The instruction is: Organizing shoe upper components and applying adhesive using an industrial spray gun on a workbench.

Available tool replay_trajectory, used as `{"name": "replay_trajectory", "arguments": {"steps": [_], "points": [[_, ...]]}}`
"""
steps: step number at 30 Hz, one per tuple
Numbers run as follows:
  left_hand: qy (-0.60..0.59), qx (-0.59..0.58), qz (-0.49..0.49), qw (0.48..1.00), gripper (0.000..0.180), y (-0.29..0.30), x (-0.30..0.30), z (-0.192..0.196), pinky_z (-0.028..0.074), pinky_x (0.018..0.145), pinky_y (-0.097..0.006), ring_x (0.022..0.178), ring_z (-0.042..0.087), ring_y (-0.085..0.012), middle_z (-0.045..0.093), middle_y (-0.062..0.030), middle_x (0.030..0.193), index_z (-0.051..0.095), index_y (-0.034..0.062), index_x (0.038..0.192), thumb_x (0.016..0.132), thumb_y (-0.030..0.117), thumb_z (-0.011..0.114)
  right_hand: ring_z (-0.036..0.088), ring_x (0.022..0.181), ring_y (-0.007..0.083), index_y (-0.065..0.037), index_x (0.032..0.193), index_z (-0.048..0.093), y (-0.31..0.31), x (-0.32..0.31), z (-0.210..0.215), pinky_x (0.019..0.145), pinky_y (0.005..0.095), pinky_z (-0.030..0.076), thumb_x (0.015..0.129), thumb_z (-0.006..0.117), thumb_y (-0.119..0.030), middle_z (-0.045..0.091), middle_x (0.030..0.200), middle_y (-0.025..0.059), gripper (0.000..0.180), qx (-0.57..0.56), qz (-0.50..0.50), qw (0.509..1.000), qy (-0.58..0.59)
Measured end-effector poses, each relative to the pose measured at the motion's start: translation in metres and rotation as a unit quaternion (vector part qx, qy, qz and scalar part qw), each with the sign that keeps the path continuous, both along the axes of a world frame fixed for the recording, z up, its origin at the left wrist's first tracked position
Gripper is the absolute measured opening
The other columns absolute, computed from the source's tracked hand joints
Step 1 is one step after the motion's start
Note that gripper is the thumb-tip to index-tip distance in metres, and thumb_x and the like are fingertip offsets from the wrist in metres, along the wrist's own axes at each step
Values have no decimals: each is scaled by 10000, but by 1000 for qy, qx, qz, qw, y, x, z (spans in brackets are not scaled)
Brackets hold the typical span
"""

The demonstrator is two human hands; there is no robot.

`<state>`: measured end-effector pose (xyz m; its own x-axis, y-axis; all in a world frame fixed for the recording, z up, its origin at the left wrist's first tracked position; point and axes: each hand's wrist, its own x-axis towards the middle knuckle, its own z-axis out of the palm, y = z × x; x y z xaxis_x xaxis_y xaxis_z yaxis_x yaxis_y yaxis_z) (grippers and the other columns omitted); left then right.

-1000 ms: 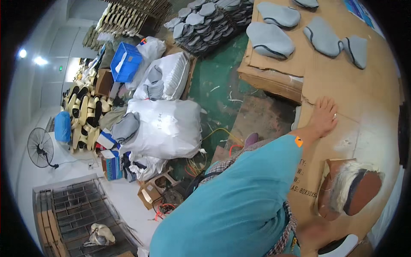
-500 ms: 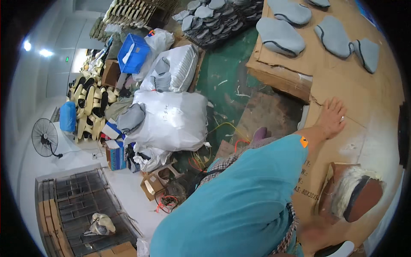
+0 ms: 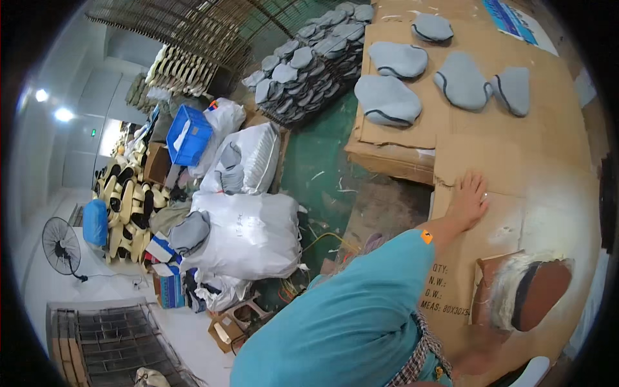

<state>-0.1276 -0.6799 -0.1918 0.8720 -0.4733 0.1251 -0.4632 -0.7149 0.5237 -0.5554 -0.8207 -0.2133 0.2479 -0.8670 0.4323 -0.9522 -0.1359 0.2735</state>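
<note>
My left hand lies flat on the cardboard table covering, fingers spread, with nothing in it; its arm wears a teal sleeve. Low in the view my right hand is smeared by motion, so its fingers cannot be made out. Just beyond it, a reddish-brown, rounded block with a dark band and a frayed, whitish crust rests on the cardboard. Beyond my left hand lie several grey, curved fabric pieces with dark edging, the nearest a grey piece at the cardboard's left edge.
A rack piled with grey pieces stands past the table on a green floor. Large white sacks, a blue crate and a stack of cream-and-black shapes fill the left. A fan is at the far left.
The view has shifted, bringing more of the table's far end and the grey rack into sight. My left hand stays flat on the cardboard; my right hand is blurred in both frames.
</note>
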Motion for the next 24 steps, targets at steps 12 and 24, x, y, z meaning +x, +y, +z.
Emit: {"name": "replay_trajectory", "arguments": {"steps": [12,24], "points": [[43,-27,-7,999,571,8,1,8,118,986,-506,1241,163,-331,271,-165,1301,367,68,1208,779,438,442,541,879,291,-52,1031,558,21,32,37,725,393,429,895,334,-333,569,995,123,384,-33,82,996,34],[333,-359,21,872,275,181,39,21,443,633,-270,678,550,-134,604,-67,732,596,19,877,746,259,565,466,1017,311,-68,1137,462,41,62,50,833,433,365,880,344,-282,475,1159,117,355,170,-66,983,35]]}}
